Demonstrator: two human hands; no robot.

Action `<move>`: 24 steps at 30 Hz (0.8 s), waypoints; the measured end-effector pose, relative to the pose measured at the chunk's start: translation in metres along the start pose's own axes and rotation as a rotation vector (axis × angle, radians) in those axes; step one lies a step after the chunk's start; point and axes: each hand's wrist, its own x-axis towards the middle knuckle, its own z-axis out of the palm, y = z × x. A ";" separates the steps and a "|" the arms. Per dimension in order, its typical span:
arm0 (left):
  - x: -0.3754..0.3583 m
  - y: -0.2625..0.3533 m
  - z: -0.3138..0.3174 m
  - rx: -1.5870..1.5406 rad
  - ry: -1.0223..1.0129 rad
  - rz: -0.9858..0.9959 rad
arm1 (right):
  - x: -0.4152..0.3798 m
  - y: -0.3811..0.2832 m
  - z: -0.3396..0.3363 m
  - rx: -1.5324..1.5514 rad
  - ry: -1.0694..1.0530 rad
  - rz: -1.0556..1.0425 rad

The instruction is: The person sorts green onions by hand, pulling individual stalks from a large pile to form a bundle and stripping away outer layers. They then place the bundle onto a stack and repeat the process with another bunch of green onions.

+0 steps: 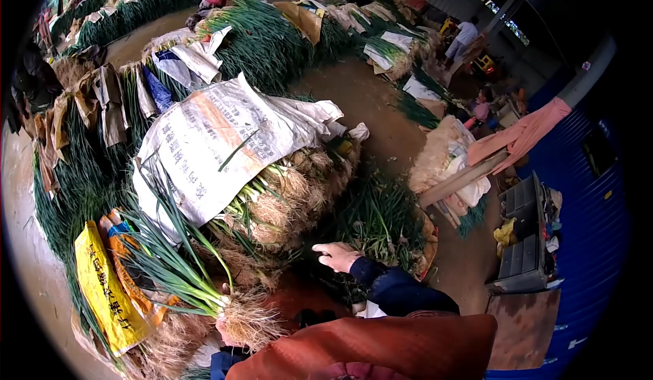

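A bunch of green onions (pixel 211 296) with long green leaves and pale, hairy roots lies across my left hand (pixel 226 334). That hand is mostly hidden behind the roots but appears closed round the stems. My right hand (pixel 338 257) reaches out from a dark blue sleeve with its fingers apart and nothing visible in them. Just beyond it is a big heap of green onions (pixel 292 200), roots facing me, partly covered by a white printed sack (pixel 211 142). Loose green leaves (pixel 381 220) lie on the ground past my right hand.
A yellow sack (pixel 105 288) lies over more onions at the left. A wooden post (pixel 462 179) draped with pink cloth (pixel 520 135) slants up at the right, near grey crates (pixel 520 234). Other people work among onion piles farther back, including a person in white (pixel 466 36).
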 end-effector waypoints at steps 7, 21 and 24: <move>-0.008 -0.005 -0.002 0.006 0.019 -0.005 | 0.098 -0.117 0.156 -0.034 -0.661 -0.449; -0.011 -0.016 0.001 -0.020 0.018 -0.015 | 0.054 -0.135 0.153 1.003 -1.299 -0.030; -0.010 -0.023 0.002 -0.015 0.030 -0.023 | 0.068 -0.110 0.158 1.006 -1.350 -0.053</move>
